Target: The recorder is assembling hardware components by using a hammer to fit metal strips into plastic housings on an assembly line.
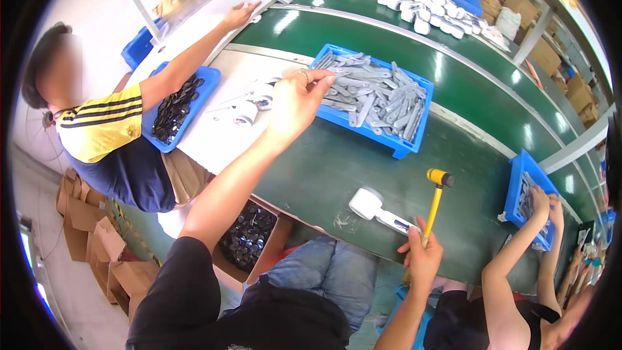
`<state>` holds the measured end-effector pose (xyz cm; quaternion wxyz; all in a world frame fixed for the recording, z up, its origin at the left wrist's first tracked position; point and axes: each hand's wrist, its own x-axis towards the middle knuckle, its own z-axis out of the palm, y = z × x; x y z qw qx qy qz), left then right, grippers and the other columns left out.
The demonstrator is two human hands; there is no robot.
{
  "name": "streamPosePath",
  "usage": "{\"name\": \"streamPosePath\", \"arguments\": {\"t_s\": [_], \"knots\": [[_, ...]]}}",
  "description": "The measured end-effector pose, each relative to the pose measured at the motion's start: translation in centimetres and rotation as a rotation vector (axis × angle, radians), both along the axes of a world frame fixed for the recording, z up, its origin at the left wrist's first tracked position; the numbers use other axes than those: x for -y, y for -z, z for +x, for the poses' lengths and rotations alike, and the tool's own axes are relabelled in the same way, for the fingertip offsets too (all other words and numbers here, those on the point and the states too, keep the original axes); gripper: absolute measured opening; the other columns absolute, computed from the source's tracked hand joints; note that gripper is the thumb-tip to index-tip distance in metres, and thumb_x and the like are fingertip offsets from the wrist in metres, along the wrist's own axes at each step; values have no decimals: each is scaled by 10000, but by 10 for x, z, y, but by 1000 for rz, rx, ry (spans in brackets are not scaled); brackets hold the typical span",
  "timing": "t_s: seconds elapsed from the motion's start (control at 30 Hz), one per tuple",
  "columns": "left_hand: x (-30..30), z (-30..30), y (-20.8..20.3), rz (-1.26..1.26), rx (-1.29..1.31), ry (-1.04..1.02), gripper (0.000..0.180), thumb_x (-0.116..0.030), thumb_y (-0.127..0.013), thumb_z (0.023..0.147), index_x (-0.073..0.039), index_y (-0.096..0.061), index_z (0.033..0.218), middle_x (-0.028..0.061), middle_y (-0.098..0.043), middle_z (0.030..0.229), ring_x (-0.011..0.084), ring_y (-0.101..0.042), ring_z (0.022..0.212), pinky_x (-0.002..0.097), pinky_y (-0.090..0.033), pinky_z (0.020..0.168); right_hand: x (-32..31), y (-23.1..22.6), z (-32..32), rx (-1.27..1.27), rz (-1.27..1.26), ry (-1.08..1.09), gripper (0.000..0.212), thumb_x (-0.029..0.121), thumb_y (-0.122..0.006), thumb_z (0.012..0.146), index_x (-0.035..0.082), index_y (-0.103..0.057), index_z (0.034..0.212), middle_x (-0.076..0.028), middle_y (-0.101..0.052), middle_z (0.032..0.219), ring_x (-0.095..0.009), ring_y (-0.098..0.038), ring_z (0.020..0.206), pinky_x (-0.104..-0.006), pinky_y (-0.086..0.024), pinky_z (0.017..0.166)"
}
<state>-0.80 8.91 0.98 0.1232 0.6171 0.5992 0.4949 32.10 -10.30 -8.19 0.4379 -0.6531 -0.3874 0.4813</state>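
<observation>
Fingers (317, 75): left hand (295, 102) pinched over grey strips (382, 100); hold unclear; right hand (424, 256) grasping yellow hammer (435, 210)

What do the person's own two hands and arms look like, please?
The left hand is gloveless, with a shiny ring; its arm has a short black sleeve. The right hand is gloveless too, and its visible forearm is bare.

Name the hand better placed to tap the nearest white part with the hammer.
Likely the right hand: it grips the yellow hammer close to the white part, while the left hand is up by the blue tray.
</observation>
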Motion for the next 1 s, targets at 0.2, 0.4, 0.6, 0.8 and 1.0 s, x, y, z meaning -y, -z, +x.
{"name": "streamPosePath", "arguments": {"t_s": [0.2, 0.4, 0.6, 0.8, 1.0], "knots": [[51, 33, 15, -358, 1107, 460, 180, -167, -646, 1042, -25, -626, 1153, 126, -732, 1143, 181, -721, 856, 346, -613, 840, 25, 9, 1, -144, 160, 239, 337, 194, -618, 1056, -32, -652, 1303, -27, -575, 548, -51, -413, 385, -220, -300, 373], [197, 117, 60, -741, 1119, 739, 195, -117, -612, 1056, -2, -524, 1187, 166, -744, 1081, 208, -751, 957, 335, -596, 837, 61, -30, -63, -416, 291, 304, 340, 1, -593, 1017, -53, -602, 1353, 11, -502, 734, -47, -424, 431, -224, -334, 374], [219, 138, 69, -721, 666, 682, 189, -140, -677, 1001, 20, -616, 1081, 115, -750, 893, 211, -757, 845, 327, -563, 728, 79, -15, -52, -299, 244, 273, 162, -14, -680, 975, -41, -658, 1133, -47, -563, 1008, -56, -454, 450, -223, -337, 382], [175, 120, 78, 95, -184, 390, 315, -199, -833, 813, -107, -727, 1096, 1, -730, 1198, 245, -638, 1152, 439, -446, 1017, 65, -22, -14, -265, 254, 420, 135, 95, -584, 1057, 3, -547, 1149, -211, -732, 999, -65, -429, 390, -228, -325, 349], [146, 132, 101, 209, -252, 485, 279, -210, -833, 802, -115, -719, 1038, 2, -724, 1129, 234, -644, 1097, 430, -468, 966, 37, -6, -24, -99, 255, 305, 168, 150, -610, 1063, 14, -552, 1142, -193, -757, 1098, -50, -448, 431, -205, -350, 392]]}}
